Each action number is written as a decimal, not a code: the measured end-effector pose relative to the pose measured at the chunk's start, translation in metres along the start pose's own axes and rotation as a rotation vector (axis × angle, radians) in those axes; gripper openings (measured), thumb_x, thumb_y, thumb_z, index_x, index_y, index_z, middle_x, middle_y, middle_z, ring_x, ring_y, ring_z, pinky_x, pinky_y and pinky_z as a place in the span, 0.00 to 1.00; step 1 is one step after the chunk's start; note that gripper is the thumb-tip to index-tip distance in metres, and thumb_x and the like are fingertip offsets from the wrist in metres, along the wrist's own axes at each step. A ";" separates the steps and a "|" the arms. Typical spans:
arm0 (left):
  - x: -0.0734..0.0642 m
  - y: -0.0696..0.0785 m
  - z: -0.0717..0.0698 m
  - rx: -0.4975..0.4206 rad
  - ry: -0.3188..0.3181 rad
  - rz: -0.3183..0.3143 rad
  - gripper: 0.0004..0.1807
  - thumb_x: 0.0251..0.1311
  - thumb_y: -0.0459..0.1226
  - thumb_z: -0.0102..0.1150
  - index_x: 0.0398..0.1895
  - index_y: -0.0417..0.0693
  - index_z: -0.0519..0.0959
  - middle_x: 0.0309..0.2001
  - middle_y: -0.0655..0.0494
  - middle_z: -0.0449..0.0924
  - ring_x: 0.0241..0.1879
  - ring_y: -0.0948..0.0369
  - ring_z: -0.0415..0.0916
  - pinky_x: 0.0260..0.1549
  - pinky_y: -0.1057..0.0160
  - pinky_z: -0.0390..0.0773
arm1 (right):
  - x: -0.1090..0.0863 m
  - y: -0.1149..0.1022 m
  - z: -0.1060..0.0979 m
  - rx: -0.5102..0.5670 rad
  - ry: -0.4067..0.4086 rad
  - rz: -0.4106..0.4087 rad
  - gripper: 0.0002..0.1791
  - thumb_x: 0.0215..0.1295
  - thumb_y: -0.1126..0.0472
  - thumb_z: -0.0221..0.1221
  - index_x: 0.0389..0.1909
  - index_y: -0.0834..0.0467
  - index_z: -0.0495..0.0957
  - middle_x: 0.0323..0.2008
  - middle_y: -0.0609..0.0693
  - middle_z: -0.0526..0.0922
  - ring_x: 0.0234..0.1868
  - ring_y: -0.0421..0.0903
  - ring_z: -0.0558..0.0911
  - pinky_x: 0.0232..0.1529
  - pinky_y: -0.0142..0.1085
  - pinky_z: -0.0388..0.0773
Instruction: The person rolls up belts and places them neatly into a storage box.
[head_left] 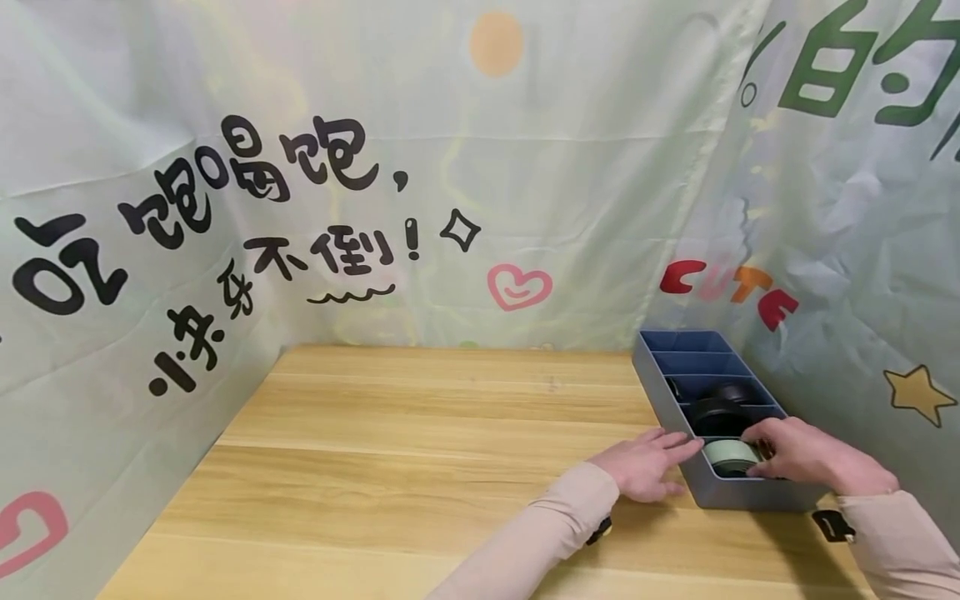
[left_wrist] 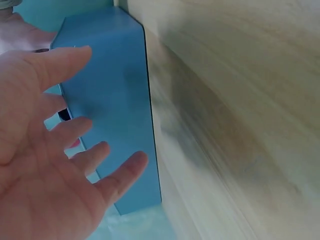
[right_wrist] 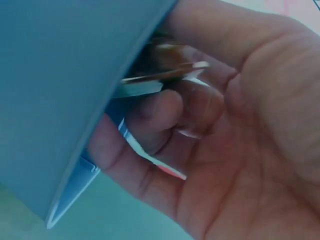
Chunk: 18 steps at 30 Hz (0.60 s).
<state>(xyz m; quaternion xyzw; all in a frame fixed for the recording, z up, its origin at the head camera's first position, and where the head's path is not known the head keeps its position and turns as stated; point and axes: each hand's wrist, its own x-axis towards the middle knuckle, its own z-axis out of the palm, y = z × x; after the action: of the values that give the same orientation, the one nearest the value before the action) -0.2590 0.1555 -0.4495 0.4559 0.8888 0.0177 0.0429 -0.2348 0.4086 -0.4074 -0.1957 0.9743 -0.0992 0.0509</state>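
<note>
A long grey-blue divided box (head_left: 750, 495) stands at the right of the table. My right hand (head_left: 813, 454) reaches into its nearest compartment, where a pale green tape roll (head_left: 729, 452) lies over a darker roll (head_left: 733, 470). In the right wrist view, the curled fingers (right_wrist: 167, 107) hold a pale-edged roll of tape (right_wrist: 142, 89), partly hidden by the box wall. My left hand (head_left: 651, 467) is at the box's left side, fingers spread and holding nothing. In the left wrist view its fingers overlap the box's long side wall (left_wrist: 117, 100).
Black round rolls (head_left: 716, 414) lie in the middle compartments of the box. Printed cloth (head_left: 450, 167) hangs behind and along both sides of the wooden table (head_left: 420, 433). The box stands close to the right-hand cloth.
</note>
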 end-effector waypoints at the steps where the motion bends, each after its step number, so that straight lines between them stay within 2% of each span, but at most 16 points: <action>1: 0.000 -0.001 0.000 -0.014 -0.004 -0.005 0.40 0.68 0.56 0.50 0.78 0.73 0.44 0.77 0.70 0.49 0.75 0.64 0.50 0.67 0.70 0.60 | 0.000 0.000 0.000 0.010 0.007 0.000 0.12 0.48 0.55 0.74 0.27 0.49 0.78 0.21 0.38 0.70 0.23 0.31 0.65 0.26 0.30 0.62; 8: 0.001 -0.006 -0.001 -0.076 -0.033 -0.030 0.40 0.68 0.54 0.51 0.77 0.78 0.41 0.77 0.70 0.48 0.75 0.65 0.50 0.67 0.70 0.60 | -0.002 -0.001 -0.004 0.045 0.069 0.063 0.17 0.47 0.46 0.74 0.33 0.50 0.81 0.20 0.39 0.70 0.21 0.31 0.64 0.24 0.29 0.62; 12: 0.000 -0.006 -0.001 -0.087 -0.032 -0.035 0.40 0.68 0.55 0.51 0.77 0.79 0.41 0.77 0.70 0.48 0.75 0.65 0.50 0.67 0.70 0.60 | 0.002 -0.009 -0.005 0.066 0.108 0.104 0.23 0.50 0.40 0.71 0.37 0.53 0.82 0.18 0.40 0.69 0.20 0.33 0.65 0.23 0.30 0.61; 14: -0.001 -0.007 0.000 -0.094 -0.026 -0.040 0.41 0.68 0.55 0.52 0.77 0.79 0.41 0.77 0.70 0.48 0.75 0.65 0.50 0.67 0.69 0.60 | 0.007 -0.015 -0.006 0.070 0.137 0.132 0.24 0.55 0.38 0.67 0.40 0.54 0.84 0.20 0.42 0.72 0.22 0.35 0.68 0.25 0.31 0.64; 18: -0.005 -0.014 0.003 -0.141 0.010 -0.052 0.43 0.67 0.54 0.53 0.77 0.77 0.40 0.77 0.66 0.50 0.74 0.68 0.52 0.67 0.71 0.59 | 0.018 -0.026 -0.008 0.078 0.230 0.144 0.19 0.68 0.41 0.56 0.39 0.52 0.85 0.28 0.45 0.80 0.30 0.40 0.75 0.32 0.38 0.72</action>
<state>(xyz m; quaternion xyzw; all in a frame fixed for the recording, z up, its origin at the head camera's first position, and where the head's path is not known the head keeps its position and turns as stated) -0.2671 0.1430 -0.4535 0.4285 0.8970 0.0816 0.0711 -0.2429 0.3795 -0.3950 -0.1103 0.9806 -0.1550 -0.0464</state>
